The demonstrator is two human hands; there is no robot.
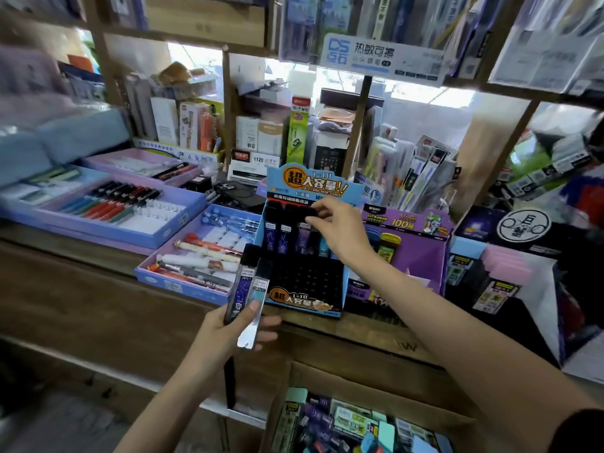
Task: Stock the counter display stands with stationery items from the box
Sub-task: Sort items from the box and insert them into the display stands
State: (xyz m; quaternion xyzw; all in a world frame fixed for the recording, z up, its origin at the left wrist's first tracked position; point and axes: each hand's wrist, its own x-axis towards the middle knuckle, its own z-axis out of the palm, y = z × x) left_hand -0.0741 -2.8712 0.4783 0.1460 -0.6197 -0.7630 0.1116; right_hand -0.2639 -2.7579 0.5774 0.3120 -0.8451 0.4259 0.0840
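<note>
The right hand (340, 232) pinches the black cap of a lead tube (305, 213) in the back row of the blue display stand (305, 302) on the wooden counter (98, 289), while the left hand (225, 335) grips two more tubes (250, 282) just beside the stand (the open box (376, 384) of stationery sits below).

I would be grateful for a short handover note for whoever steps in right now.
Left hand grips two lead tubes above the counter edge.
Right hand pinches a black-capped tube in the back row of the blue display stand.
Done: several tubes stand in that back row.
Left: the front slots are empty, and the cardboard box below the counter holds more stock.
</note>
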